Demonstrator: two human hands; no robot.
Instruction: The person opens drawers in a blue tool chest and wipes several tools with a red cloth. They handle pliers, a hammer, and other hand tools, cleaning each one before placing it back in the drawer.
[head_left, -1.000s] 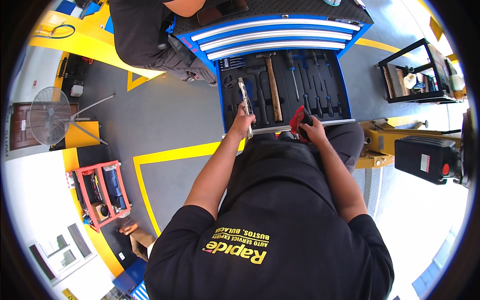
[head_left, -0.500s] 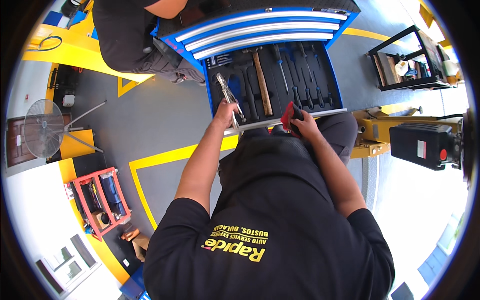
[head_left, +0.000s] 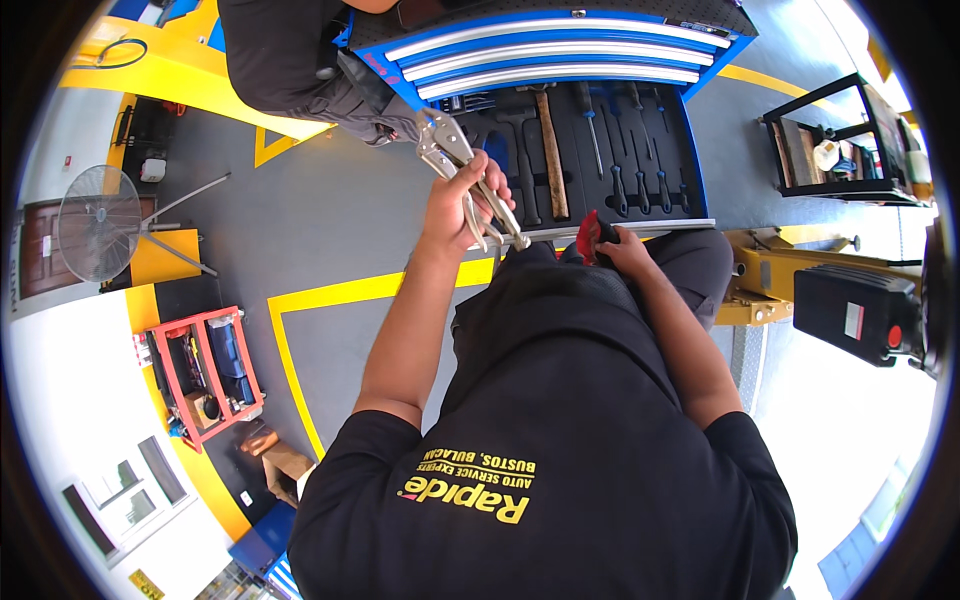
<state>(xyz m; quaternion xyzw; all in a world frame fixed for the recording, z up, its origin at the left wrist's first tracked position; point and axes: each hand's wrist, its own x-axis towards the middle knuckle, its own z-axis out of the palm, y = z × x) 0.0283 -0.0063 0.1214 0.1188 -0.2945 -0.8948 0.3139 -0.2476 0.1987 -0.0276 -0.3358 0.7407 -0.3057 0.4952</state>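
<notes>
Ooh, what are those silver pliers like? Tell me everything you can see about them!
The silver pliers look like shiny metal, with round rivets on the body and two long handles, spread apart at their ends. The left hand wraps around the handles. The pliers tilt, head toward the upper left of the picture, near the left side of the open drawer. Whether the jaws are apart is hard to tell.

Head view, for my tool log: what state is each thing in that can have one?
Left hand: closed around the locking pliers
Locking pliers: held, handles spread apart
Right hand: closed on a red-and-black item
Red-and-black item: held, kind unclear
Lower drawer: pulled open
Three drawers above it: shut
Wooden-handled hammer: lying in the lower drawer
Fan: standing; spinning or not, cannot tell
</notes>
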